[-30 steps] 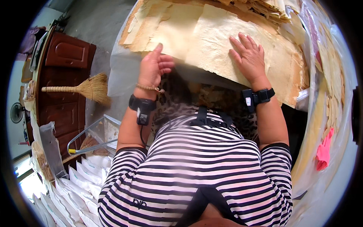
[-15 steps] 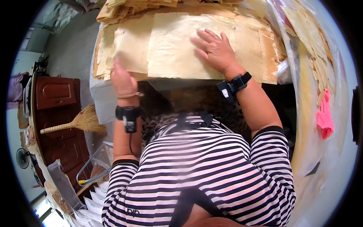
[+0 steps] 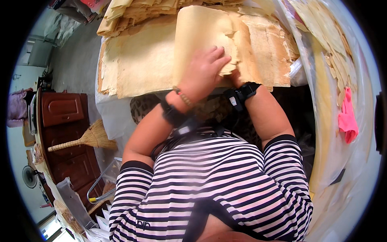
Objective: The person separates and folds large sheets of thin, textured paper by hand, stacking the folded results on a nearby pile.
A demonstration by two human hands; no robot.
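Observation:
A thin, pale-yellow sheet (image 3: 197, 30) is folded over toward the right, its ragged torn edge facing right. My left hand (image 3: 206, 70) reaches across and lies over the fold beside that edge, slightly blurred, its fingers stretched and a little apart. Of my right hand (image 3: 235, 77), only a small part shows by the lower end of the torn edge; the curled sheet hides its fingers. Under both hands a flat layer of similar sheets (image 3: 145, 64) covers the work surface, browner at the right side.
A higher stack of sheets (image 3: 135, 14) stands at the far side. Clear plastic film (image 3: 318, 121) hangs along the right, with a pink cloth (image 3: 347, 119) by it. On the left are a straw broom (image 3: 96, 135) and a dark red wooden cabinet (image 3: 64, 107).
My left hand has moved from the left edge of the sheets to the right, and a sheet is now folded over. My right hand has come nearer to me, partly under the sheet.

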